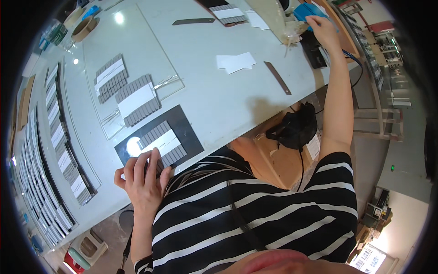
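A row of narrow grey strips (175,156) with a white band (166,142) across it lies on a black square plate (189,130) at the table's near edge. My left hand (145,182) rests at its near left corner, fingers spread and fingertips touching the strips. My right hand (325,34) is stretched to the far right, its fingers bent together beside a blue object (310,12). Whatever is between those fingertips is too small to make out. Two similar banded sets, a nearer one (137,100) and a farther one (111,77), lie beyond the plate.
Long rows of banded strips (57,132) line the table's left side. White paper pieces (236,62) and a flat metal blade (277,77) lie right of centre. A tape roll (84,29) and clear bottle (57,33) stand far left. A black bag (299,125) is below the table.
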`<state>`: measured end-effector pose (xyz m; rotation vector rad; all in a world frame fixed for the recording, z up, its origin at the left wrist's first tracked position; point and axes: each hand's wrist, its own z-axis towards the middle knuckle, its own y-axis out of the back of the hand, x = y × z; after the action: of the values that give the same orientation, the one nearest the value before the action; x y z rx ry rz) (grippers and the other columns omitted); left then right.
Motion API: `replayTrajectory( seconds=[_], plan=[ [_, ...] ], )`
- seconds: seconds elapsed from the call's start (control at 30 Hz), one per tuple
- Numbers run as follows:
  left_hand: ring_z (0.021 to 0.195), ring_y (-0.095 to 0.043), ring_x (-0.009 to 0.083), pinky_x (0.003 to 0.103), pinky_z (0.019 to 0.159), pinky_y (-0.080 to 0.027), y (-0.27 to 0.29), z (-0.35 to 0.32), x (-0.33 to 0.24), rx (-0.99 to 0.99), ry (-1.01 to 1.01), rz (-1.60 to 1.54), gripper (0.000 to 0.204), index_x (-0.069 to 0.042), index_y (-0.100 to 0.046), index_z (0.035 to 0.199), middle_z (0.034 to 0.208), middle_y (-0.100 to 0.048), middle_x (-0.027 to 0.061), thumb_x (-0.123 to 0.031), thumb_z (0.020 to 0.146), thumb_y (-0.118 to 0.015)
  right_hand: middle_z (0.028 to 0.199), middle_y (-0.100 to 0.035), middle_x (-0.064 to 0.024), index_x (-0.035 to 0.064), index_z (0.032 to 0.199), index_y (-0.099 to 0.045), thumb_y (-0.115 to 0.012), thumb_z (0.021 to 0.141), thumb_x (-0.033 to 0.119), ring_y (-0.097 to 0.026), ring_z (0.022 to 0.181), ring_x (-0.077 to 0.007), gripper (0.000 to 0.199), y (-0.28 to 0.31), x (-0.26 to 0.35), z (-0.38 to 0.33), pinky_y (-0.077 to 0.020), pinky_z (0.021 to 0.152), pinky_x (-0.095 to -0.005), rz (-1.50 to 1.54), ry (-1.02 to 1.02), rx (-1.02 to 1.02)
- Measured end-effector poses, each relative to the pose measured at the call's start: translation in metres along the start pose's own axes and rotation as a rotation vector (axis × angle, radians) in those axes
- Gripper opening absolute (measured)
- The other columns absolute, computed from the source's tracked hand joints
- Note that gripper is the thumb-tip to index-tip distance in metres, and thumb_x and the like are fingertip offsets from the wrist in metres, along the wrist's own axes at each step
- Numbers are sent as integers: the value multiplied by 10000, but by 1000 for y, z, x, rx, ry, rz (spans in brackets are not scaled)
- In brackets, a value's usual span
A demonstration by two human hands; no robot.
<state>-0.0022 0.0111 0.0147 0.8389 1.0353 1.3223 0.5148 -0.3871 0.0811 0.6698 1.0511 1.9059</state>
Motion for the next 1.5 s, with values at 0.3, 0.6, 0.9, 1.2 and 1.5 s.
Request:
replayTrajectory(
  seconds=[0.3, 0.6, 0.9, 1.2, 1.5],
  plan=[
    [1107, -556, 226, 426, 1009, -273, -6, -1, 3, -8, 27, 48, 412, -137, -699, 1219, 1158, -637, 26, -279, 835, -747, 1133, -719, -41, 139, 1106, -765, -709, 889, 452, -625, 1118, -155, 385, 2, 15, 16, -416, 1027, -336, 289, -278, 342],
    [1104, -559, 228, 421, 1016, -271, -9, 0, 2, -36, 10, 55, 420, -125, -697, 1225, 1157, -640, 36, -250, 829, -755, 937, -688, -38, 101, 1019, -737, -695, 906, 416, -612, 971, -119, 337, 10, 19, 23, -470, 862, -304, 239, -373, 353],
    [1098, -564, 219, 415, 1009, -275, -6, 4, -1, -39, 16, 45, 410, -127, -703, 1209, 1142, -642, 23, -234, 816, -754, 725, -587, 39, 93, 940, -698, -714, 926, 302, -510, 630, -42, 210, -12, -3, -16, -398, 556, -191, 750, -591, 403],
    [1028, -571, 167, 407, 946, -296, -5, 7, -4, -141, 32, -55, 370, -107, -681, 1125, 1066, -605, -23, -337, 838, -725, 753, -730, -73, 64, 906, -763, -677, 875, 294, -681, 681, -131, 248, -15, -28, 22, -504, 628, -328, 43, -355, 302],
    [1047, -538, 159, 423, 962, -306, -14, 7, -8, -181, 8, -96, 364, -76, -674, 1097, 1062, -586, -10, -340, 849, -710, 952, -720, -12, 34, 952, -742, -702, 898, 189, -628, 849, -103, 169, 53, 154, -71, -488, 759, -318, 575, -414, 279]
  ],
)
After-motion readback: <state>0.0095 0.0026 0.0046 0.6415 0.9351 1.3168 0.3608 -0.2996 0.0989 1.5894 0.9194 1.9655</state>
